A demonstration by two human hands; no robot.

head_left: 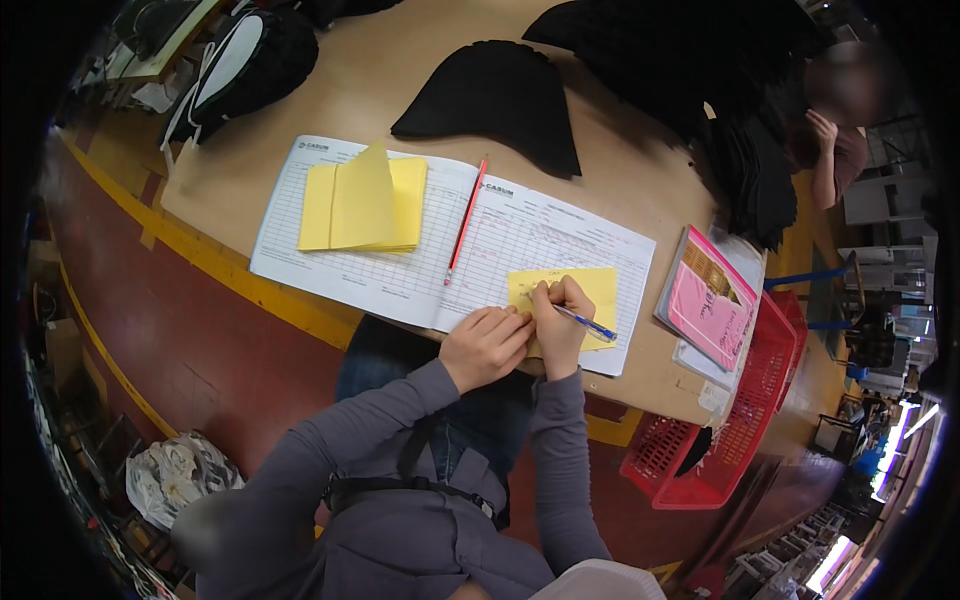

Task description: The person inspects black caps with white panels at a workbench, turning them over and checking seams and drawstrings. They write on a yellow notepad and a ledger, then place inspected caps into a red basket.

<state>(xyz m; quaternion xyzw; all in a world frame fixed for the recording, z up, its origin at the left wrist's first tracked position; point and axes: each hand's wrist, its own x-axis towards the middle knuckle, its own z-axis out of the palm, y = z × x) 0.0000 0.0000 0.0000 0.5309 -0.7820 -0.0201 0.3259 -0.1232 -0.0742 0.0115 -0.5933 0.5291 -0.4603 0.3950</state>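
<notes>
though tiny, handwriting (556, 273) on yellow slip (603, 288), blue pen (590, 326) in right fingers (543, 300)

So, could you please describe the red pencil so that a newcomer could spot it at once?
On the tan table, find the open record book. Along its middle, just right of the yellow notepad, lies the slim red pencil; unlike the blue pen gripped in the right hand, it lies loose.
</notes>
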